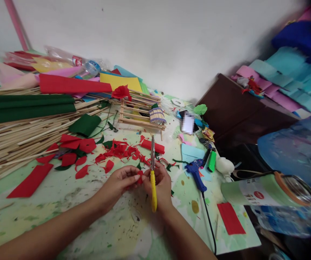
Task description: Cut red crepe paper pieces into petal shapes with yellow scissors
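Between my two hands, near the middle of the table, is a small red piece of what looks like crepe paper or felt. My left hand pinches it from the left, thumb on top. My right hand meets it from the other side with its fingertips and also keeps hold of yellow-handled scissors. Their blades point away from me and look closed. Just beyond lies a heap of red scraps, with cut red petal shapes to the left.
Thin wooden sticks cover the left side, under a green roll. Behind the scraps stands a stick frame bearing a red flower. A blue glue gun with a cord lies at right, near a green tumbler.
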`<state>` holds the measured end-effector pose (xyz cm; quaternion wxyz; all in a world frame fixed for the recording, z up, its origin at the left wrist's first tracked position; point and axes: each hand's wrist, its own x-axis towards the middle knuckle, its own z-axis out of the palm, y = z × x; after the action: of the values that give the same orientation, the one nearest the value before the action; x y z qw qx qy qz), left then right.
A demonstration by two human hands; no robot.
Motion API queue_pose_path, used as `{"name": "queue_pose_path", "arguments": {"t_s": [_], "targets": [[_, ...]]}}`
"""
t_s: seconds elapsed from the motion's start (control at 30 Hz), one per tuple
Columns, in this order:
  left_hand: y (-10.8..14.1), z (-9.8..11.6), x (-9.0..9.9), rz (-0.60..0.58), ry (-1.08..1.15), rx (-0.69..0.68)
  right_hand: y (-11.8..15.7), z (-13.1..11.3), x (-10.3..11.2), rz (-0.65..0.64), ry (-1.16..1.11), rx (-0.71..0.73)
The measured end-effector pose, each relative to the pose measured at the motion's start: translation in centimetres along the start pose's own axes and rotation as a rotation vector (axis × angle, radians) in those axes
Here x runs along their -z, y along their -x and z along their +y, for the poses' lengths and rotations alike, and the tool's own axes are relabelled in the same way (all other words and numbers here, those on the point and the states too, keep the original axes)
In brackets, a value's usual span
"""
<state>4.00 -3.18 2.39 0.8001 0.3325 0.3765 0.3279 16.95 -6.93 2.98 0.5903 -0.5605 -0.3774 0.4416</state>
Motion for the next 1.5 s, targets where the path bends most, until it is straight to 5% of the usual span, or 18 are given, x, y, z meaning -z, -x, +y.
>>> {"name": "queue_pose_path", "arguments": {"t_s": [0.33, 0.67, 0.9, 1.03, 1.27, 1.5], "targets": [[-0.3, -0.2, 0.5, 0.02, -0.182, -0.056, -0.4, -0.1, 0.5, 0.092, 0.118, 0.09], [-3.6, 4.7, 2.4, 0.272, -1.327, -0.663, -1.9, -0.5, 2.2, 0.248, 0.18, 0.161], [-6.0, 6.3, 1.2, 0.231, -1.793, -0.479, -1.9, 0.3, 1.8, 0.171, 0.11, 0.168], [-5.7, 6.5, 0.5, 0.209, -1.529, -0.486, -1.9, 0.5, 1.8, 0.156, 0.078, 0.204], [-3.0, 4.0, -1.5, 0.068, -0.229, -0.168, -2.0, -0.3, 1.5, 0.175, -0.103, 0.114], [-2.3, 0.9, -0.9, 0.067, 0.044, -0.05, -2.0, 0.7, 1.2, 0.119, -0.078, 0.082]]}}
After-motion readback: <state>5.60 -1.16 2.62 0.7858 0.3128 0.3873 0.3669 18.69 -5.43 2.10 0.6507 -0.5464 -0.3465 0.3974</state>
